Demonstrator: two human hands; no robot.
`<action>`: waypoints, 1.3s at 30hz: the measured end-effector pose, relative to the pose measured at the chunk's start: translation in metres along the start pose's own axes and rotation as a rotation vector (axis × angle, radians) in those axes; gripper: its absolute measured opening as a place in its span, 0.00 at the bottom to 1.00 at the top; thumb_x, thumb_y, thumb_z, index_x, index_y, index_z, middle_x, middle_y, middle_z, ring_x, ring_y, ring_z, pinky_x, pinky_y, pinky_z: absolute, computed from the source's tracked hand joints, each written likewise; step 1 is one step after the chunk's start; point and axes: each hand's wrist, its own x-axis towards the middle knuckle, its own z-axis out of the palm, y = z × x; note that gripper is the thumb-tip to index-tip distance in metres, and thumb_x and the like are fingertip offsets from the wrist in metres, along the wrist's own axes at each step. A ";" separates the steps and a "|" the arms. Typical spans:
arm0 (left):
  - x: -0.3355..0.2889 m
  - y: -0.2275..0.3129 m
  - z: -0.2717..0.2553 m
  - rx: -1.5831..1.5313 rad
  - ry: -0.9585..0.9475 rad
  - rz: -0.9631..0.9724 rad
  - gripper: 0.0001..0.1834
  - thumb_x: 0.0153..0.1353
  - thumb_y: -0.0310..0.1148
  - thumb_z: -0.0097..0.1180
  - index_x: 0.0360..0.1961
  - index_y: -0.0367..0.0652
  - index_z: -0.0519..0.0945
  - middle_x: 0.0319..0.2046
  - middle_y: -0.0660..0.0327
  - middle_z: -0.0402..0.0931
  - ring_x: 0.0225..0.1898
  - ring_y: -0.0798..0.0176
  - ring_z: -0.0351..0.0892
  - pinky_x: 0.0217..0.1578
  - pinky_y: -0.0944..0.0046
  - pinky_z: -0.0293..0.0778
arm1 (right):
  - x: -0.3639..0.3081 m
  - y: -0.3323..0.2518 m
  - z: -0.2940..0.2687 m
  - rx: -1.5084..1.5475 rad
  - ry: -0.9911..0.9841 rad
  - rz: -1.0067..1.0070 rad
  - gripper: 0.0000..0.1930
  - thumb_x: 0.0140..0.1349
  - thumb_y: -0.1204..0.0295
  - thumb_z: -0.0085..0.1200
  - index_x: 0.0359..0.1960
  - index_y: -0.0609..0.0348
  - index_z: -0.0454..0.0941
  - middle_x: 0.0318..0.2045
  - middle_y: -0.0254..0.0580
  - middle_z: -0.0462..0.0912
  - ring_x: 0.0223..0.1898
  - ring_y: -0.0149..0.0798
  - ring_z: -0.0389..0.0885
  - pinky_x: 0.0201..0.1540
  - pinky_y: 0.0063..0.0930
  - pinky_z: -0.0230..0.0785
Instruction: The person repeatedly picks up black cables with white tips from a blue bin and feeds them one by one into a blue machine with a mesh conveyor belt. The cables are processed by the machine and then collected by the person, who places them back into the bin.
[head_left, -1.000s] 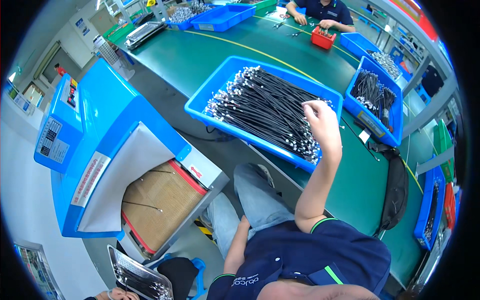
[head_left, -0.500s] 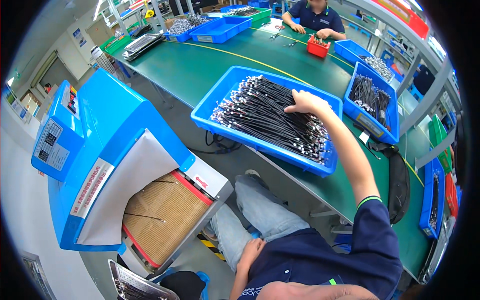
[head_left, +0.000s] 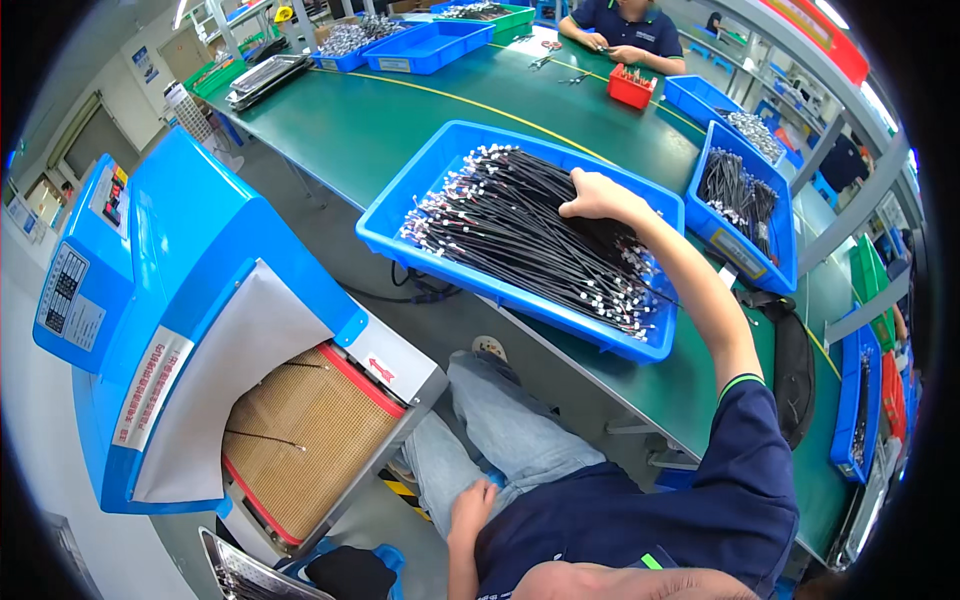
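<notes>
A large blue tray [head_left: 400, 240] on the green table holds a thick heap of black cables [head_left: 520, 215] with small white connectors at both ends. My right hand [head_left: 608, 198] reaches over the heap's right part, its curled fingers closed on some of the cables; the fingertips are partly hidden among them. My left hand [head_left: 470, 508] lies loosely on my thigh, holding nothing. To my left, a blue machine [head_left: 210, 215] has a mesh conveyor belt [head_left: 310, 430] with a single black cable [head_left: 265, 437] across it and another near the white cover sheet [head_left: 240, 370].
Blue bins of cables [head_left: 740, 190] stand right of the tray, beside a black bag [head_left: 795, 370]. Across the green table [head_left: 480, 95] sits a co-worker [head_left: 630, 35] behind a red bin [head_left: 630, 90]. A metal tray [head_left: 240, 570] is low at the left.
The view has shifted slightly, moving the machine and tray leftward in the picture. My right hand stays at the cable heap. The co-worker's hands have come closer together.
</notes>
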 end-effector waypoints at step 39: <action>0.054 -0.011 0.024 -0.132 0.101 -0.006 0.10 0.60 0.37 0.50 0.31 0.42 0.77 0.26 0.51 0.79 0.30 0.46 0.78 0.30 0.52 0.72 | -0.039 0.001 -0.101 0.635 0.544 -0.245 0.10 0.52 0.66 0.54 0.31 0.58 0.75 0.16 0.31 0.72 0.14 0.24 0.69 0.18 0.21 0.63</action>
